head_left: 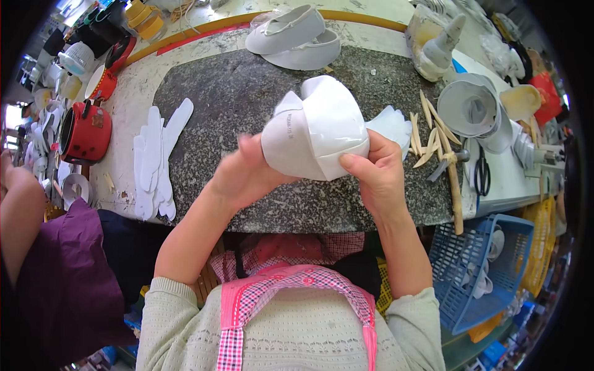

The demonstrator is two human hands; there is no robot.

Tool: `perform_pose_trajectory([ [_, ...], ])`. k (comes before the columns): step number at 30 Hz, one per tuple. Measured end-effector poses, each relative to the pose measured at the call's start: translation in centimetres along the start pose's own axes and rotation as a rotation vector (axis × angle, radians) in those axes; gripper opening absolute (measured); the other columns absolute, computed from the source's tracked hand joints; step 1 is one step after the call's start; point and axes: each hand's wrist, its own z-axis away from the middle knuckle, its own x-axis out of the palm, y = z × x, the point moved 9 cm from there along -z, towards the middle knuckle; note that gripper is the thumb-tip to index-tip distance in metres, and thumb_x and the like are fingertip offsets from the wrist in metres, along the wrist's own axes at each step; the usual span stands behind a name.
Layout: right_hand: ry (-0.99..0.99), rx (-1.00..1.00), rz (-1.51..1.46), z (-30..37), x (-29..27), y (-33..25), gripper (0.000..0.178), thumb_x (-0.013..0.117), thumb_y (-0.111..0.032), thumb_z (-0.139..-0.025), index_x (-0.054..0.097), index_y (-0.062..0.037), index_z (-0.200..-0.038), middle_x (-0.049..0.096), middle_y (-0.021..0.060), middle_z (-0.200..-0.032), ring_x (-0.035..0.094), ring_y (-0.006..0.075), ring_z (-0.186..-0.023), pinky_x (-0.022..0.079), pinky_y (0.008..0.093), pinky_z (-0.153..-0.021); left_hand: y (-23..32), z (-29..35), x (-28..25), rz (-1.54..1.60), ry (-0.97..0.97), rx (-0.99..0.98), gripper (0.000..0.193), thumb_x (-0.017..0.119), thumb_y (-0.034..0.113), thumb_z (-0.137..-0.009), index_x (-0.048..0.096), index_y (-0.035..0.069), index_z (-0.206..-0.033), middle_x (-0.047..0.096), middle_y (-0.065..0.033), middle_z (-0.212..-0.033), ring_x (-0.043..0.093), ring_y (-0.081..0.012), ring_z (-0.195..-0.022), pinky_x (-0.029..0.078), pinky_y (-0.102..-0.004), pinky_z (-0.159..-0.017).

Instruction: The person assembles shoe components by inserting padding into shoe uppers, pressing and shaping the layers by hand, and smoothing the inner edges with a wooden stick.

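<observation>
Above the dark stone slab (210,80) I hold a white shoe upper (337,120), with a glossy side and a duller lining side bearing small print. My right hand (377,167) pinches its lower right edge, thumb in front and fingers behind. At its left side is my left hand (244,170), the thumb smeared by motion and the fingers running behind the piece, mostly hidden. Just right of the upper lies a fan of white cut pieces (391,127). Two white flat shoe uppers (297,40) rest at the far edge of the slab.
White strip-like pieces (159,157) lie at left, near a red pot (86,133). On the right are wooden sticks (427,133), a hammer (455,179), black scissors (481,176), a glue-crusted bottle (436,49) and a blue basket (479,272). Another person's arm (21,204) shows far left.
</observation>
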Motion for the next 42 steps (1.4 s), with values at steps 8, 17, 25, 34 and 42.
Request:
perform_pose_trajectory([
  [8, 0.06, -0.014, -0.088, 0.2, 0.8, 1.5, 0.03, 0.068, -0.006, -0.076, 0.062, 0.0048, -0.103, 0.066, 0.0105, -0.095, 0.062, 0.0141, -0.084, 0.049, 0.028, -0.078, 2.5, 0.9, 0.7, -0.793, 0.415, 0.357, 0.043, 0.073, 0.0, -0.068, 0.059, -0.001, -0.109, 0.065, -0.0101, -0.101, 0.063, -0.017, -0.089, 0.05, -0.0303, -0.08],
  [17, -0.084, -0.032, -0.503, 0.1, 1.1, 2.2, 0.031, 0.068, -0.006, -0.075, 0.062, 0.006, -0.103, 0.066, 0.0129, -0.097, 0.063, 0.0167, -0.087, 0.048, 0.0307, -0.082, 0.1, -1.3, 0.6, -0.315, 0.202, 0.171, 0.05, 0.077, 0.004, -0.065, 0.056, 0.0, -0.111, 0.063, -0.0074, -0.099, 0.06, -0.0162, -0.092, 0.047, -0.0317, -0.083],
  [25, -0.357, -0.854, 1.043, 2.0, 4.7, -4.4, 0.024, 0.07, -0.014, -0.059, 0.063, -0.0085, -0.081, 0.058, 0.0004, -0.078, 0.056, 0.0207, -0.078, 0.042, 0.0347, -0.068, 7.3, 0.0, -2.5, -0.869, -0.056, 0.15, 0.039, 0.079, 0.03, -0.066, 0.068, -0.003, -0.084, 0.066, -0.0047, -0.076, 0.059, -0.0104, -0.069, 0.044, -0.0231, -0.062],
  [34, -0.273, -0.538, 1.119, 2.4, -1.5, 0.1, 0.03, 0.072, -0.013, -0.064, 0.065, -0.0108, -0.092, 0.059, 0.0069, -0.098, 0.053, 0.0293, -0.103, 0.041, 0.0406, -0.086, 3.1, -1.5, -5.7, -1.514, -0.03, -0.172, 0.015, 0.066, 0.003, -0.071, 0.069, 0.004, -0.086, 0.068, -0.01, -0.085, 0.064, -0.0206, -0.081, 0.048, -0.0327, -0.077],
  [42, 0.272, -0.218, 1.487, -2.9, -17.2, -4.2, 0.026, 0.063, -0.006, -0.072, 0.061, -0.0035, -0.098, 0.06, 0.0132, -0.09, 0.059, 0.0277, -0.081, 0.046, 0.0355, -0.071, 4.2, -1.9, -5.0, -1.631, 0.017, -0.061, 0.019, 0.062, -0.001, -0.071, 0.069, 0.006, -0.088, 0.068, -0.0104, -0.084, 0.065, -0.0228, -0.077, 0.049, -0.0333, -0.075],
])
